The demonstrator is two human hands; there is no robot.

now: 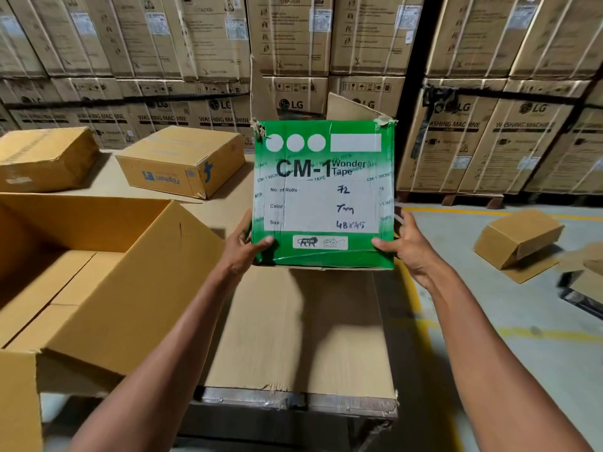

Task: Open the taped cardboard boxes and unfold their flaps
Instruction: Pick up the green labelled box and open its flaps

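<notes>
Boxes lie across a cardboard-covered table (pixel 303 337), and one is in the person's hands. At far left a closed brown box (pixel 42 158) sits tilted at the table's back edge. Below it, a large open box (pixel 98 282) fills the near left, its flaps standing up and its inside showing. Behind that, a closed Flipkart box (pixel 182 159) rests flat on the table. In the middle, the green box (pixel 323 194) is held up above the table, its printed face toward the camera, reading "CM-1 Wonder Tape"; brown flaps stand up behind its torn top corners, so its top looks already open, though the opening itself is hidden. The left hand (pixel 243 246) grips its lower left edge, thumb curled onto the front face. The right hand (pixel 404 244) grips the lower right edge likewise, thumb on the front and fingers wrapped behind. To the right, on the floor (pixel 489 321), a small box (pixel 518 238) lies tipped over. Stacked LG cartons (pixel 489 132) wall the background.
</notes>
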